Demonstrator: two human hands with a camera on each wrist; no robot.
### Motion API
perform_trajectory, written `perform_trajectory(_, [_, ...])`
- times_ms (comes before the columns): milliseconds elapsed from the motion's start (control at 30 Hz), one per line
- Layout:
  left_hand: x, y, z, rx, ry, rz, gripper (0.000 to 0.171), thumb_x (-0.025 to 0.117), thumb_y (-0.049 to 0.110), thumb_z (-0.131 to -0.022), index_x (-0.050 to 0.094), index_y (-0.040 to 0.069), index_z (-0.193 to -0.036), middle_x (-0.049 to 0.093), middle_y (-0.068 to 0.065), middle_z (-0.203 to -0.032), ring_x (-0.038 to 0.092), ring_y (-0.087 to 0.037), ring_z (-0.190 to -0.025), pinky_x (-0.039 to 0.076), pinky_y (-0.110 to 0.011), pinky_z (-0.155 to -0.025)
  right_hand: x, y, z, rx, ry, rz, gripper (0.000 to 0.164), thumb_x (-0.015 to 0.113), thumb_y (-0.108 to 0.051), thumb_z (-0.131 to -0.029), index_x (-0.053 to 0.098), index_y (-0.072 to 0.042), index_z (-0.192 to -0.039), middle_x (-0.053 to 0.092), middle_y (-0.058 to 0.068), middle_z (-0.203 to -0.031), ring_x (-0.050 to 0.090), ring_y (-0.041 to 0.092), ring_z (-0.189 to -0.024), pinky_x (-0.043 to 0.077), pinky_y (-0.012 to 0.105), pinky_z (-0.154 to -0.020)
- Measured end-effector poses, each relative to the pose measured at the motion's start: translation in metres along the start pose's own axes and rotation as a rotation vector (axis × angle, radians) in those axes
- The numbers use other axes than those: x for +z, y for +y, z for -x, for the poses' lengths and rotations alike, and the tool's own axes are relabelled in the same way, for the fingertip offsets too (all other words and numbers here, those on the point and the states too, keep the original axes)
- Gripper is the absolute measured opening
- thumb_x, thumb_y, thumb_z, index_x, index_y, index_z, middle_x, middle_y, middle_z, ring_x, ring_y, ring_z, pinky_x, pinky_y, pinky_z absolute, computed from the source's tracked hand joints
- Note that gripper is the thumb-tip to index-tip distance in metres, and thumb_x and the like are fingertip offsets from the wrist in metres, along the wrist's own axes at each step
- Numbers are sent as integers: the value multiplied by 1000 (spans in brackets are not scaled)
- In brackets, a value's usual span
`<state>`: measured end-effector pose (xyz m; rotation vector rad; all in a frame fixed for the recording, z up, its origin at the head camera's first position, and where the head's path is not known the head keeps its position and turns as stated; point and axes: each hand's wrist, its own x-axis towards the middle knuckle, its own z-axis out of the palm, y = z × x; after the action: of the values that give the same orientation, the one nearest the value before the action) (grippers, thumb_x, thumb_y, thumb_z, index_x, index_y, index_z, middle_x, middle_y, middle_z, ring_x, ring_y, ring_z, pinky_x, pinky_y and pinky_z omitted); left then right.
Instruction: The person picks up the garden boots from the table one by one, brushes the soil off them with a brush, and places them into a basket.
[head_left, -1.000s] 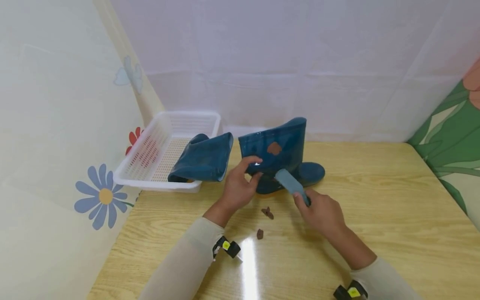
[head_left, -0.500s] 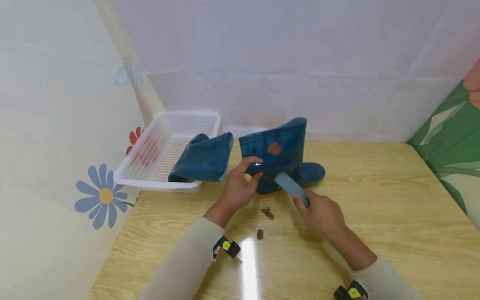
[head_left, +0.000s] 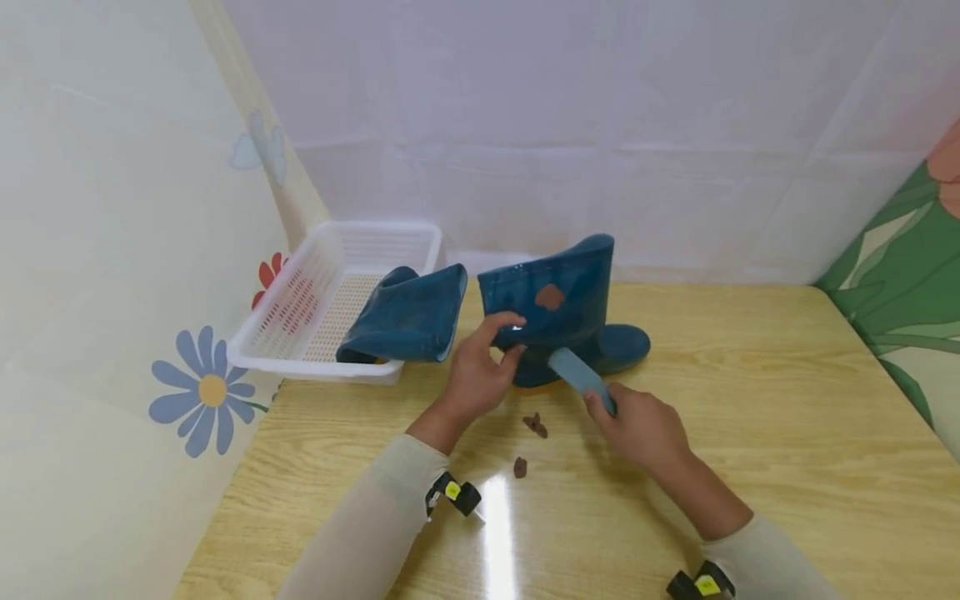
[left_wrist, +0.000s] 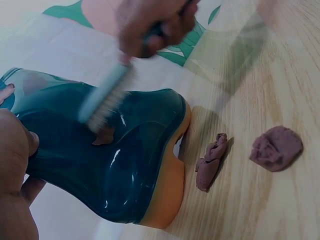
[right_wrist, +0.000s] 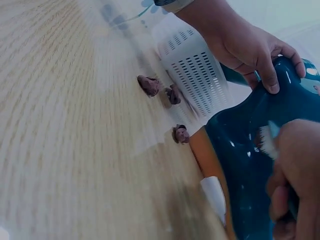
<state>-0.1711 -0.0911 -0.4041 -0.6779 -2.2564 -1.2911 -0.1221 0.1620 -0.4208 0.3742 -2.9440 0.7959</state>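
Observation:
A dark teal rubber boot (head_left: 577, 321) with an orange sole stands on the table. My left hand (head_left: 476, 367) grips the back of its shaft between thumb and fingers. My right hand (head_left: 645, 425) holds a pale blue brush (head_left: 579, 375) by its handle, bristles against the boot's lower shaft. In the left wrist view the brush (left_wrist: 106, 97) is blurred, and a brown smear (left_wrist: 104, 136) shows at its bristles. Higher on the shaft sits another brown patch (head_left: 550, 297). Brown clay-like lumps (head_left: 536, 426) lie on the table in front of the boot.
To the left, a white perforated basket (head_left: 247, 354) holds a second teal boot (head_left: 408, 317), its shaft sticking out over the rim toward the first boot. A white cloth (head_left: 675, 167) hangs behind the wooden table (head_left: 787, 400). Flower-patterned panels border both sides.
The brush head has shifted slightly down and left along the boot's surface, with the right hand moving a little. The left hand, boot and lumps look unmoved.

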Motion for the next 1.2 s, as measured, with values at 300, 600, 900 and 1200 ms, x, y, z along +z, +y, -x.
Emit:
perform_trajectory(300, [-1,0,-1,5,4,4,38,70,-1,-95,60,15,-128,69,-5,-124,62,-15,-72,54,-35,-67,-1,0,3,-63,73,-24,42,58,-37,-104,45,-16,-70,32,-5,-56,34,13,-45,28,31,-46])
perform_trajectory(600, [1,-2,1,7,5,17,39,70,0,-95,61,17,-129,69,-4,-123,38,-4,-48,45,-37,-50,3,2,1,0,-66,-9,44,53,-43,-106,47,-17,-71,36,-4,-57,37,13,-47,29,31,-46])
perform_trajectory(900, [-1,0,0,2,11,18,37,69,-1,-96,61,16,-128,70,-6,-121,40,-15,-46,43,-31,-53,-1,-2,3,-63,78,-29,37,58,-37,-104,53,-16,-75,39,-5,-56,38,13,-46,30,32,-46])
perform_trajectory(1200, [-1,1,1,-7,3,6,37,69,0,-96,60,16,-128,70,-6,-119,39,-6,-46,40,-29,-46,1,1,3,-24,-76,-22,43,54,-40,-106,47,-17,-70,35,-6,-56,35,12,-46,29,30,-46])
